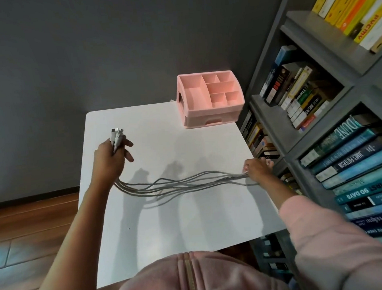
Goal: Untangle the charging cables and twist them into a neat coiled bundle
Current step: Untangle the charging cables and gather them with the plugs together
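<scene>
Several grey charging cables (179, 183) stretch across the white table (192, 223) from left to right, loosely side by side just above its surface. My left hand (110, 158) grips one end of the bunch, and the white plugs (116, 137) stick up above my fingers. At the table's right edge my right hand (256, 167) pinches the other end of the cables, fingers curled round them.
A pink desk organiser (211, 98) with several compartments and a drawer stands at the table's far right corner. A grey bookshelf (326, 114) full of books runs close along the right side. A dark wall is behind, wooden floor to the left.
</scene>
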`<state>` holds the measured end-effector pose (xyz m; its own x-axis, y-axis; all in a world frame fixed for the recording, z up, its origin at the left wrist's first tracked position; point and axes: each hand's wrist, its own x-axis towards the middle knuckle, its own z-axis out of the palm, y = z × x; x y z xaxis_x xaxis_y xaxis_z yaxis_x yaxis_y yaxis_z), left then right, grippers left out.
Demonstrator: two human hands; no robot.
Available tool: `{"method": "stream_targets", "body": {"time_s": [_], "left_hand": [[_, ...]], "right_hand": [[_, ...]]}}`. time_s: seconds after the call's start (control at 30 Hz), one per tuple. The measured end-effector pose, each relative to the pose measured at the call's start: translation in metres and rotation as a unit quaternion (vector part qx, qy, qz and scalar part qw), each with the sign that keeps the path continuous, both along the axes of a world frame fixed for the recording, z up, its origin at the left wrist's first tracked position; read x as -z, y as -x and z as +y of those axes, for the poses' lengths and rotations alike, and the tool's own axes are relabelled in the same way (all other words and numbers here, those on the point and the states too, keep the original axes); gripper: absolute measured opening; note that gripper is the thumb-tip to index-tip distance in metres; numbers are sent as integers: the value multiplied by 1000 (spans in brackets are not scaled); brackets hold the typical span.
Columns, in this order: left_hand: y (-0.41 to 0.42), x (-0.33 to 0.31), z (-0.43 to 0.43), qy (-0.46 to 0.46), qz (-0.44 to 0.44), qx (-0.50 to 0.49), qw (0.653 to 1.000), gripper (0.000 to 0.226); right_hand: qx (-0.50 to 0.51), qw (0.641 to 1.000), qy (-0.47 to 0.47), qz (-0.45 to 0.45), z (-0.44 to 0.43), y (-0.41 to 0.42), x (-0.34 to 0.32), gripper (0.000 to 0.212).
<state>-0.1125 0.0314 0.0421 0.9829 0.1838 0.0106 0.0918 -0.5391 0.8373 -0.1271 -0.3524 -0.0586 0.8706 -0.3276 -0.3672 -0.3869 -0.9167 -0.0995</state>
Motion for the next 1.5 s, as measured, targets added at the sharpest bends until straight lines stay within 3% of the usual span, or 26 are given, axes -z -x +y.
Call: {"method": "stream_targets", "body": {"time_s": [0.23, 0.33, 0.43, 0.53, 0.6, 0.67, 0.73, 0.9, 1.33, 1.5], "left_hand": [[-1, -13, 4, 131, -30, -15, 991, 47], [1, -24, -1, 194, -25, -15, 981, 38], [3, -35, -7, 257, -27, -8, 966, 39], [4, -46, -11, 315, -44, -5, 948, 39], [4, -52, -10, 346, -54, -19, 936, 38], [5, -54, -5, 373, -66, -48, 924, 37], [6, -55, 3, 408, -83, -73, 906, 36], [3, -57, 16, 488, -109, -114, 858, 36], [-1, -52, -4, 524, -99, -112, 839, 35], [-8, -60, 2, 539, -76, -93, 834, 38]], "right_hand": [[21, 998, -28, -46, 26, -4, 0, 18], [-12, 986, -141, -84, 73, -17, -13, 20], [-107, 925, -349, -105, 144, -26, -48, 21], [-119, 834, -537, -32, 223, -16, -93, 37], [-136, 800, -584, 28, 259, -4, -111, 52], [-181, 833, -521, 38, 273, 5, -113, 57], [-188, 873, -449, 5, 263, 8, -100, 47], [-85, 941, -323, -58, 193, 7, -54, 48], [77, 968, -217, -101, 101, 24, -25, 41], [54, 963, -255, -67, 99, 19, -32, 49]]}}
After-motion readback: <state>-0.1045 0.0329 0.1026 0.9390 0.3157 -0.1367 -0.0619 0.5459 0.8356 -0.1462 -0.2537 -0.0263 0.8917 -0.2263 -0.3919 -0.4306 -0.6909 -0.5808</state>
